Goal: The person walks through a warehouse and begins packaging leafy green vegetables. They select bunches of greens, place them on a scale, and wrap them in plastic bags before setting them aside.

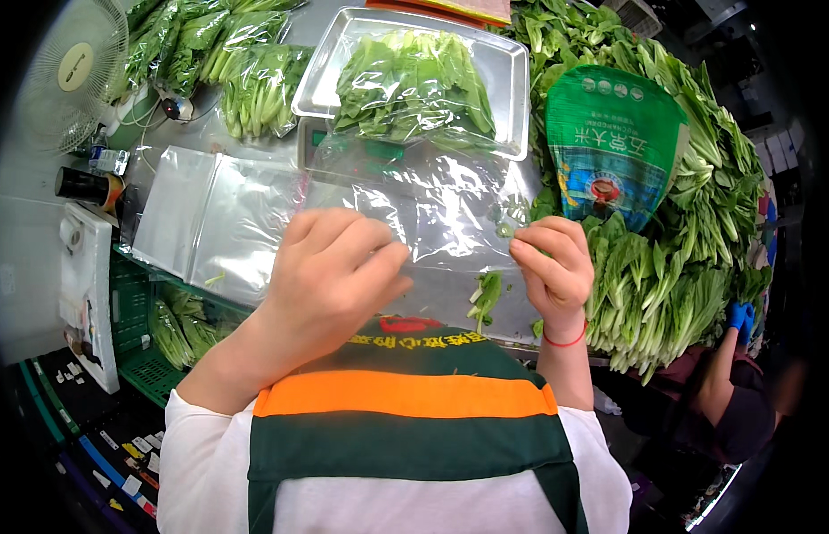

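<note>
Leafy greens (pixel 414 87) lie inside a clear plastic bag (pixel 448 200) on a metal tray (pixel 314 93). The loose end of the bag stretches from the tray towards me. My left hand (pixel 341 267) has its fingers curled closed at the left part of this end. At its right edge, the thumb and fingertips of my right hand (pixel 555 263) pinch the film. Below the tray, a scale (pixel 311 143) with a green display is partly covered by the film. A stray leaf (pixel 486 299) rests on the metal table between my hands.
Flat clear bags (pixel 207 213) are stacked at left. Bagged greens (pixel 261 87) and a fan (pixel 74 73) stand behind them. Loose greens (pixel 695 267) heap at right beneath a green printed bag (pixel 615 140). A co-worker's blue-gloved hand (pixel 740 320) touches the heap's far edge.
</note>
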Demonstrator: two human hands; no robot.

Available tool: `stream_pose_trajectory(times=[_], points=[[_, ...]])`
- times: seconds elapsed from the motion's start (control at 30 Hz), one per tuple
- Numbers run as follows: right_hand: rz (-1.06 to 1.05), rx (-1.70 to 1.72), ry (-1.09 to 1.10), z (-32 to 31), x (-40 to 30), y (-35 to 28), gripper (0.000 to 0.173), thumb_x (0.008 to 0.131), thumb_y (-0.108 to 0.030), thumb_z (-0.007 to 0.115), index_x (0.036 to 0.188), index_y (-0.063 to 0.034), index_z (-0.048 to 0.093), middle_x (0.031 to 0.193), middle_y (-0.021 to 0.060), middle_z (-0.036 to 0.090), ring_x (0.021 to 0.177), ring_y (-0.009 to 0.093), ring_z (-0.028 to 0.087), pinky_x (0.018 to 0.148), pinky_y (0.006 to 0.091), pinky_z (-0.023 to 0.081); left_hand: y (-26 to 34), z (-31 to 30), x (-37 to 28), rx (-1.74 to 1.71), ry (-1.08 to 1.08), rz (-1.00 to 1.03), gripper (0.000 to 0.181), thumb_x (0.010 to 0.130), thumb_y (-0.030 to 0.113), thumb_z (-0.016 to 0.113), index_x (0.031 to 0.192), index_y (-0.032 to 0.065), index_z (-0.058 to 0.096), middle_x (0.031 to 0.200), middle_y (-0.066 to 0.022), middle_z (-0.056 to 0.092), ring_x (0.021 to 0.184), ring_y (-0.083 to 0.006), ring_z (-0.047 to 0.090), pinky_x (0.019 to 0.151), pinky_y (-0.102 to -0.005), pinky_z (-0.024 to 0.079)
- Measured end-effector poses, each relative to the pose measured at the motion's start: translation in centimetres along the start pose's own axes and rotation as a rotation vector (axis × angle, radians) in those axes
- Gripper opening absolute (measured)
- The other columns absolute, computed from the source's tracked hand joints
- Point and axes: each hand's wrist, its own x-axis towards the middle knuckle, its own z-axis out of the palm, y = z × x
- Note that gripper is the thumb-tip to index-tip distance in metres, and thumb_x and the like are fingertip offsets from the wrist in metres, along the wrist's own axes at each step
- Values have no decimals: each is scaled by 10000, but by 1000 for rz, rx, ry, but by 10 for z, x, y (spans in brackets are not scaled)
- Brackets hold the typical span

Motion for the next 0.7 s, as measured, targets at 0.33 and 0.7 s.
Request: stream_pose_trajectory(times=[0.33,0.7], points=[[-23,33,60,8,-5,4,232,581,52,681,794,-36,656,798,60,625,769,237,574,634,306,478,7,14,-11,52,1,95,135,611,76,679,702,73,579,767,-18,562,750,-192,545,641,-303,393],[-78,16,64,6,7,-4,206,581,44,684,769,-32,648,769,59,630,737,234,580,619,306,487,8,13,-24,-57,66,137,247,630,80,653,862,58,569,808,-33,581,728,-182,559,610,-292,412]])
